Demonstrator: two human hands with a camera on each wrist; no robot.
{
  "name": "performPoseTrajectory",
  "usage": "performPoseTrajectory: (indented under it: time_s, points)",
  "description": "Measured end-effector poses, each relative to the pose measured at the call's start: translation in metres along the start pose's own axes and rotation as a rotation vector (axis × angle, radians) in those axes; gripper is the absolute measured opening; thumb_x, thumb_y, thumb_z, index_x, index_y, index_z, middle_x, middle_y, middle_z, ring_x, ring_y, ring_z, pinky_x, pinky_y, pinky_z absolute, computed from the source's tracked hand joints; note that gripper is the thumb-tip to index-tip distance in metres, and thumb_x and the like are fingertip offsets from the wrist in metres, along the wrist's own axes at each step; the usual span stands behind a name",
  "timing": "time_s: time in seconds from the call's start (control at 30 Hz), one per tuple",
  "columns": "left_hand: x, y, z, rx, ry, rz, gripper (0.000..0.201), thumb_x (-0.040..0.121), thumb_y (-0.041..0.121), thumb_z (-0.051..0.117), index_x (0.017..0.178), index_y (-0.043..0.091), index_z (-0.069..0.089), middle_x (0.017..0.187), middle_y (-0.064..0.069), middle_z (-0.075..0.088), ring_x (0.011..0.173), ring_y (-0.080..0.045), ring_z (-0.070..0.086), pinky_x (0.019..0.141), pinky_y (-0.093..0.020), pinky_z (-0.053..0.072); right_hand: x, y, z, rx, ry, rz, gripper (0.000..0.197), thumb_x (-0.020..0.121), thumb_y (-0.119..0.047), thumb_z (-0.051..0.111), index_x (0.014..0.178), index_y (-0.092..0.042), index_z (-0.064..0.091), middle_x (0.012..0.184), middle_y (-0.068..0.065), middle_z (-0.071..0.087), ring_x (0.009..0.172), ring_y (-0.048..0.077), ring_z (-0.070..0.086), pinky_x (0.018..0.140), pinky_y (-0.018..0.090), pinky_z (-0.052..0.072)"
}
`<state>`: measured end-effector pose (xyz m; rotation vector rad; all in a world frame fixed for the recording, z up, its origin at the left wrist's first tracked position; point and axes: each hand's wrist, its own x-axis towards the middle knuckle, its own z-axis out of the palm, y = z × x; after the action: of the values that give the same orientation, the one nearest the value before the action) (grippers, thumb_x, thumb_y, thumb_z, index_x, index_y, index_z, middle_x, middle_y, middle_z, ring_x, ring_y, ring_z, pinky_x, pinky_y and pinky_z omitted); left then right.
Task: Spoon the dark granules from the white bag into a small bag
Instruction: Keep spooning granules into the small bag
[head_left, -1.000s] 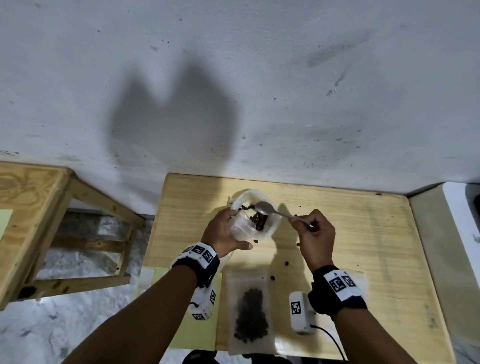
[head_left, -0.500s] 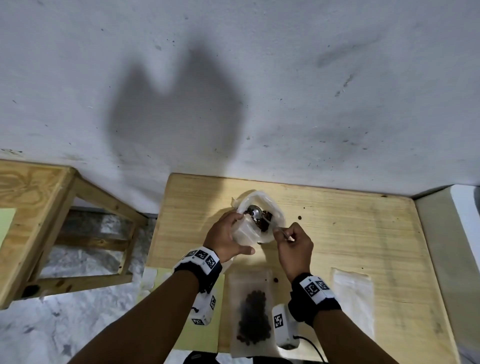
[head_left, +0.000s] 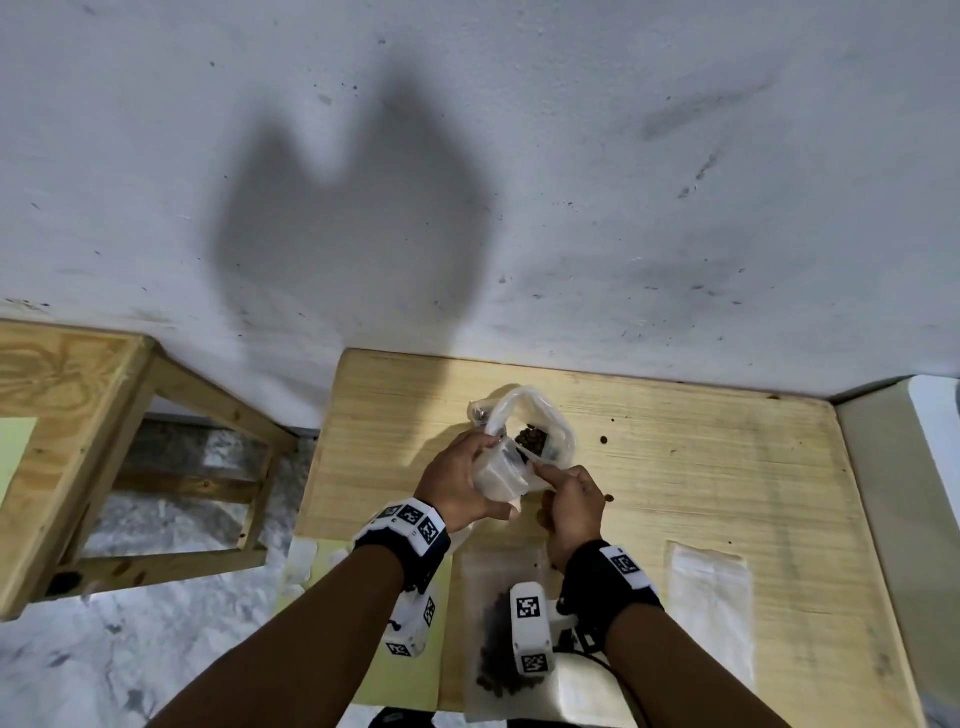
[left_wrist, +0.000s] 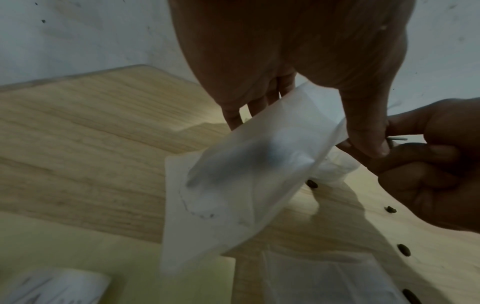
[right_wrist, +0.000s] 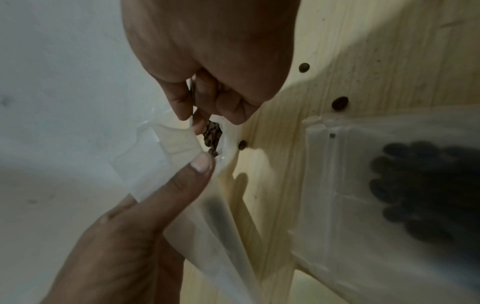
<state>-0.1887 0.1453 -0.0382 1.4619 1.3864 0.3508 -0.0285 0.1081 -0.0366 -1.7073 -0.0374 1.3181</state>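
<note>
Granules (head_left: 531, 439) sit in the white bag (head_left: 563, 436) on the table; right hand (head_left: 574, 503), pinching the spoon, just dipped in from above; left hand (head_left: 457, 486) grips the small bag (head_left: 501, 480), so scooping's next.

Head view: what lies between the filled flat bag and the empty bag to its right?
In the head view, only the person's right wrist band and wrist camera cross it; visible table there is bare.

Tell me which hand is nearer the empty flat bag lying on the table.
Right. The right hand works the spoon just left of the empty flat bag; the left hand holds the small bag farther left.
</note>
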Motion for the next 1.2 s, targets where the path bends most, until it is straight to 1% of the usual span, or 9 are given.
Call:
performPoseTrajectory:
  time_s: [0.27, 0.4, 0.57, 0.77, 0.83, 0.93, 1.07, 1.13, 1.2]
  points:
    - [0.000, -0.002, -0.001, -0.110, 0.051, -0.043, 0.105, 0.038, 0.047, 0.093, 0.132, 0.025, 0.052, 0.133, 0.016, 0.049, 0.122, -0.011, 0.051, 0.106, -0.036, 0.046, 0.004, -0.010, -0.018, 0.004, 0.019, 0.015, 0.048, 0.077, -0.001, 0.073, 0.055, -0.024, 0.038, 0.064, 0.006, 0.047, 0.043, 0.012, 0.029, 0.038, 0.023, 0.023]
    - [0.001, -0.002, -0.004, -0.125, 0.079, -0.047, 0.103, 0.037, 0.044, 0.096, 0.129, 0.025, 0.052, 0.135, 0.013, 0.048, 0.123, -0.013, 0.051, 0.106, -0.038, 0.046, 0.005, -0.020, -0.034, -0.020, 0.016, -0.040, 0.048, 0.076, 0.002, 0.073, 0.056, -0.023, 0.036, 0.057, 0.004, 0.043, 0.044, 0.013, 0.025, 0.039, 0.024, 0.020]
    - [0.003, 0.001, -0.006, -0.082, 0.091, -0.048, 0.101, 0.041, 0.035, 0.099, 0.130, 0.021, 0.053, 0.134, 0.008, 0.047, 0.123, -0.013, 0.050, 0.107, -0.036, 0.045, 0.001, -0.044, -0.051, -0.028, -0.028, -0.175, 0.045, 0.080, 0.003, 0.067, 0.053, -0.022, 0.040, 0.082, 0.023, 0.053, 0.041, 0.013, 0.023, 0.046, 0.027, 0.015]
    - [0.002, 0.003, -0.005, -0.066, 0.086, -0.065, 0.104, 0.040, 0.036, 0.099, 0.132, 0.022, 0.051, 0.135, 0.008, 0.047, 0.123, -0.014, 0.050, 0.106, -0.039, 0.046, -0.014, -0.079, -0.054, -0.079, -0.106, -0.403, 0.040, 0.079, 0.008, 0.065, 0.059, -0.014, 0.040, 0.078, 0.041, 0.056, 0.040, 0.014, 0.025, 0.044, 0.022, 0.020]
    - [0.001, 0.004, -0.005, -0.063, 0.093, -0.062, 0.104, 0.041, 0.034, 0.099, 0.133, 0.022, 0.051, 0.135, 0.007, 0.047, 0.123, -0.015, 0.050, 0.106, -0.039, 0.046, -0.018, -0.084, -0.050, -0.167, -0.158, -0.491, 0.038, 0.077, 0.008, 0.070, 0.062, -0.010, 0.041, 0.071, 0.035, 0.053, 0.043, 0.015, 0.028, 0.045, 0.023, 0.025]
    - [0.000, 0.006, -0.006, -0.057, 0.102, -0.060, 0.103, 0.043, 0.034, 0.099, 0.133, 0.020, 0.051, 0.136, 0.006, 0.046, 0.124, -0.016, 0.049, 0.106, -0.038, 0.045, -0.023, -0.085, -0.042, -0.361, -0.255, -0.649, 0.037, 0.076, 0.005, 0.078, 0.065, -0.003, 0.043, 0.062, 0.012, 0.045, 0.055, 0.018, 0.036, 0.055, 0.027, 0.033]
    - [-0.003, 0.008, -0.007, -0.052, 0.107, -0.064, 0.101, 0.046, 0.032, 0.098, 0.134, 0.020, 0.050, 0.137, 0.004, 0.045, 0.123, -0.015, 0.048, 0.105, -0.033, 0.044, -0.033, -0.080, -0.037, -0.493, -0.292, -0.778, 0.032, 0.078, 0.002, 0.080, 0.067, -0.011, 0.052, 0.057, -0.014, 0.056, 0.050, 0.009, 0.039, 0.052, 0.019, 0.035]
    - [-0.005, 0.009, -0.007, -0.053, 0.118, -0.058, 0.100, 0.047, 0.031, 0.098, 0.134, 0.020, 0.049, 0.136, 0.004, 0.044, 0.122, -0.014, 0.047, 0.102, -0.028, 0.042, -0.033, -0.078, -0.038, -0.428, -0.241, -0.796, 0.029, 0.079, 0.000, 0.079, 0.070, -0.014, 0.056, 0.068, -0.009, 0.067, 0.049, 0.011, 0.044, 0.049, 0.022, 0.036]
    - [-0.008, 0.009, -0.008, -0.036, 0.131, -0.049, 0.099, 0.049, 0.030, 0.097, 0.134, 0.019, 0.049, 0.133, 0.004, 0.043, 0.120, -0.014, 0.047, 0.101, -0.027, 0.041, -0.029, -0.077, -0.039, -0.281, -0.140, -0.766, 0.029, 0.080, -0.001, 0.078, 0.071, -0.015, 0.054, 0.076, 0.010, 0.070, 0.059, 0.017, 0.054, 0.055, 0.028, 0.041]
